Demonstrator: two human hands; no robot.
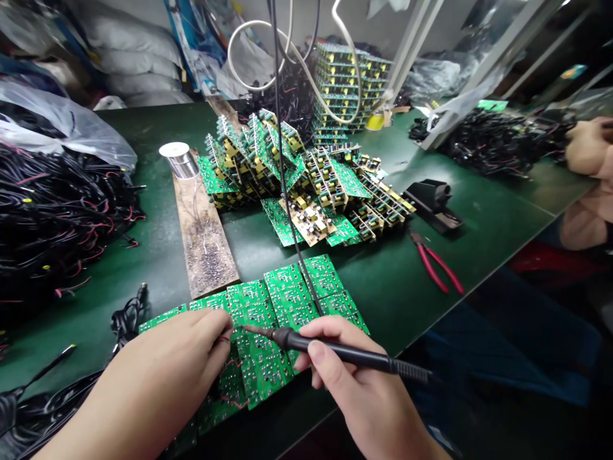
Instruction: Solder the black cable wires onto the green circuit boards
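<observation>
Soldering iron (335, 352), one; hands (143, 383) (368, 396), two.

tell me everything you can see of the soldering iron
The soldering iron is a slim black pen-style tool with a narrow dark metal tip and a ribbed rear section. The right hand holds it like a pen, tip pointing left over green circuit boards; whether it touches them is unclear.

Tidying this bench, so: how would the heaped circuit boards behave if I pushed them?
The heaped circuit boards look individually stiff, since each keeps straight, flat edges. They lean loosely at odd angles, so a push would probably make them slide or topple. The protruding yellow components could likely snag neighbouring boards.
</observation>
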